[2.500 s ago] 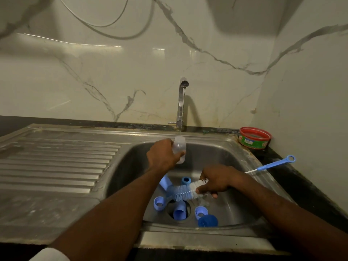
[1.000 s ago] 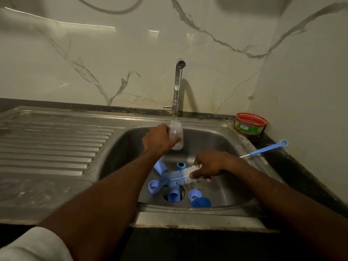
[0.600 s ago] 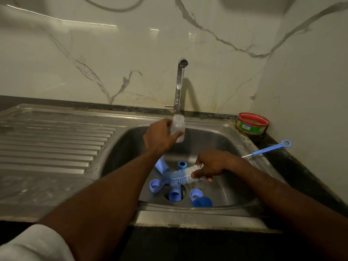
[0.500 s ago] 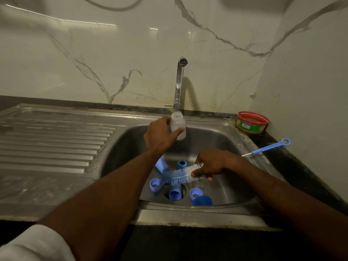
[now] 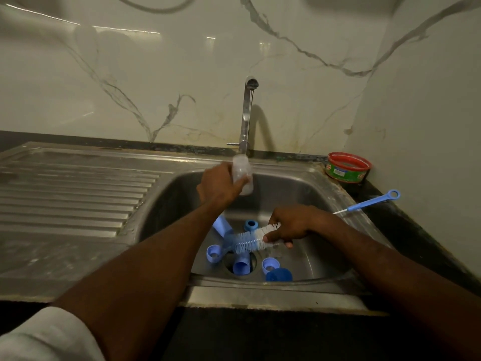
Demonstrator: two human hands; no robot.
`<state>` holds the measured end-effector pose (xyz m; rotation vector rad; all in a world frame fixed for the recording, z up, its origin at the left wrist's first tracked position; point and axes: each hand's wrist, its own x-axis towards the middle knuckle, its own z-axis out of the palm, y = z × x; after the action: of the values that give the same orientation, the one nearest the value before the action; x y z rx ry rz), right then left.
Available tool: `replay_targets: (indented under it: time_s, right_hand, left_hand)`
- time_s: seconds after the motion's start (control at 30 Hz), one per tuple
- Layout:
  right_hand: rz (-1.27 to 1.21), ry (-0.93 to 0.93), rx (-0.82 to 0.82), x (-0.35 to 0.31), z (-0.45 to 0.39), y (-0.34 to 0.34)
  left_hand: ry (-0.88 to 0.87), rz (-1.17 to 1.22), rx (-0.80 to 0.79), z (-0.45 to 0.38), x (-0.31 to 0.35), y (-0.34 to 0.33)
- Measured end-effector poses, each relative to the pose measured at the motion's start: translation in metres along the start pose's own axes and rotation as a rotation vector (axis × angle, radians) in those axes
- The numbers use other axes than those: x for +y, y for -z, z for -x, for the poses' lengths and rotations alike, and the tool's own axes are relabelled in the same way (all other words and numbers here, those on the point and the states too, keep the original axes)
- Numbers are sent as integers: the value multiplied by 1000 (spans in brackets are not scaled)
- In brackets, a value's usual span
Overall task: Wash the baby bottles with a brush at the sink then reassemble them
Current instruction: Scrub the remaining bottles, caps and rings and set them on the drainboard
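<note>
We stand at a steel sink (image 5: 325,194) whose basin holds most of the work left to do. Beneath the tap (image 5: 246,118) our left hand (image 5: 217,186) grips a clear bottle (image 5: 243,175), fingers wrapped round its body, lifting it close under the spout; we cannot make out whether water is running. Our right hand (image 5: 289,226) is curled round the bottle brush (image 5: 250,239), held low over the basin, bristles pointing left and not inside the bottle.

We judge the job to be in its washing stage and far from finished: this bottle looks to be at the rinse or fill step, with nothing screwed back together. On the basin floor lie loose blue parts (image 5: 242,265) around the drain, rings and caps among them, and a darker blue cap (image 5: 279,275) near the front wall. All are apart from any bottle, so reassembly has not begun. A thin blue-handled brush (image 5: 369,203) rests unused on the counter to the right, near a red-rimmed tub (image 5: 347,168).
</note>
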<state>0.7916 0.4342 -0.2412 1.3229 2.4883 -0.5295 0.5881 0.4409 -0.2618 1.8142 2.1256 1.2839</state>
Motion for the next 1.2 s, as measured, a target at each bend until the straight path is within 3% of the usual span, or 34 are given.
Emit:
replay_targets:
  time_s: [0.07, 0.2, 0.3, 0.43, 0.47, 0.57, 0.7, 0.83, 0.97, 1.07, 1.2]
  right_hand:
    - [-3, 2, -1, -1, 0, 0]
    - [-3, 6, 0, -1, 0, 2]
    - [8, 5, -3, -1, 1, 1]
    - [-8, 1, 8, -3, 2, 2]
    - [-11, -2, 7, -3, 3, 2]
    - [6, -10, -1, -2, 4, 1]
    - [17, -11, 6, -3, 4, 3]
    - [7, -4, 7, -3, 6, 2]
    - [22, 2, -6, -3, 6, 4]
    - [19, -8, -21, -2, 6, 2]
    - [37, -36, 5, -1, 6, 4]
  left_hand:
    - [27, -110, -131, 2, -5, -3]
    - [-2, -20, -3, -2, -1, -2]
    - [19, -141, -153, 1, -7, -5]
    - [-31, 76, 75, -5, 5, 2]
    - [-33, 88, 61, -5, 5, 2]
    - [45, -74, -176, 0, -5, -5]
    - [-29, 15, -24, -4, 4, -2]
    - [51, -139, -193, 2, -3, -7]
    - [20, 52, -29, -4, -1, -3]
    - [50, -87, -219, 0, -4, -5]
    - [46, 15, -221, -4, 2, -3]
